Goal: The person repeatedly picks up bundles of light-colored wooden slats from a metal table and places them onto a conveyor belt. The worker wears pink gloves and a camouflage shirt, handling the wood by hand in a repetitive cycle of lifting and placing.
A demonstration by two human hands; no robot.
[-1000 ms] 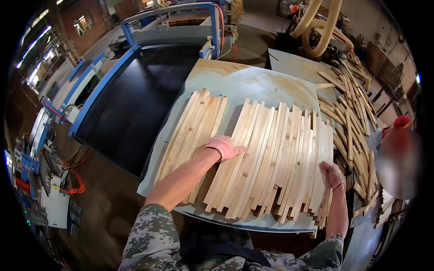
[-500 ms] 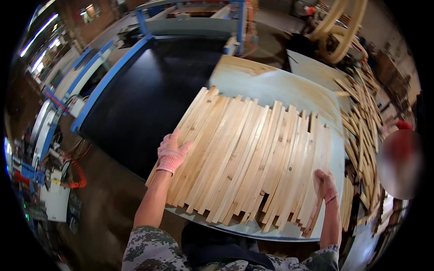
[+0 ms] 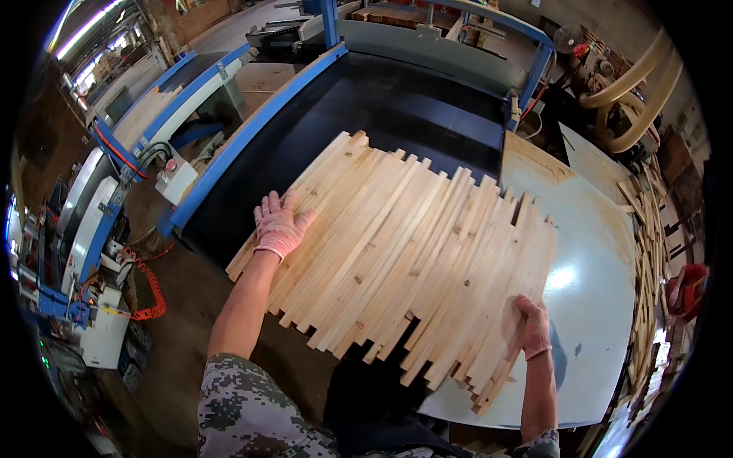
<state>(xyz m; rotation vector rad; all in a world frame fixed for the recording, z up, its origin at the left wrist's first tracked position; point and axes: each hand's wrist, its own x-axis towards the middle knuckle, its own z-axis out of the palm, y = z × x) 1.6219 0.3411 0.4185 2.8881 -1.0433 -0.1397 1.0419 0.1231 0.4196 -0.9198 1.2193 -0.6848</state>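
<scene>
Held between the left hand [image 3: 281, 225] and the right hand [image 3: 534, 327], both gloved in pink: a close row of pale wooden strips [image 3: 397, 259]. On the left, with fingers spread wide over the edge and thumb apart. On the right, with fingers bent close together against the outer strip; impossible to tell if also gripping underneath.

Situated partly over the black conveyor belt [image 3: 351, 99] and partly over the pale counter [image 3: 595, 313], with some near ends reaching out above the floor [image 3: 187, 320]. Hard to say from this angle: resting or lifted.

In hand, by judgement: keeping the separate pieces together as one sheet while handling. For the next move, probably needed: equal inward pressure from both sides, level and without twisting, because of possible slipping in the middle.

Pointing away from the body, with long axes almost parallel, from lower left to upper right, steeper at the right side. As a whole, wider across than along the strips. Uneven at both ends, with dark notches at near and far edges.
</scene>
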